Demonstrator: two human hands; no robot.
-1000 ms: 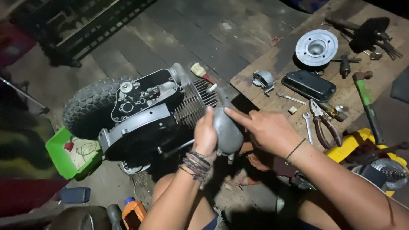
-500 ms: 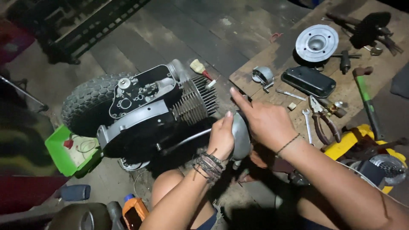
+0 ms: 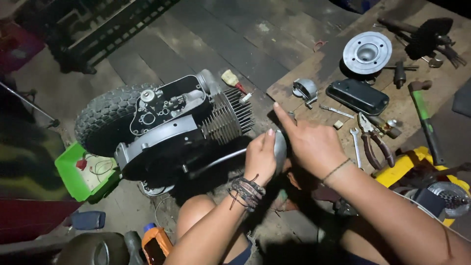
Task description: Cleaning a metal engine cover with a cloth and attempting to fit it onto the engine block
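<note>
A small engine (image 3: 176,125) with a finned cylinder (image 3: 230,118) and a knobby tyre (image 3: 105,120) lies on the ground. Just right of the fins, both my hands hold a rounded grey metal cover (image 3: 280,147). My left hand (image 3: 260,157), with braided bands on the wrist, grips its near side. My right hand (image 3: 306,142) grips it from the right, index finger stretched up and out. Most of the cover is hidden between the hands.
A wooden board (image 3: 314,68) at right carries a round silver head (image 3: 367,51), a black cover (image 3: 358,95), pliers (image 3: 373,142), small wrenches, a green-handled hammer (image 3: 424,118) and a brush. A green tray (image 3: 81,174) sits at left, an orange bottle (image 3: 157,243) near my knee.
The view has shifted slightly. Both hands with the grey cover have moved a little down and to the right, still beside the finned cylinder.
</note>
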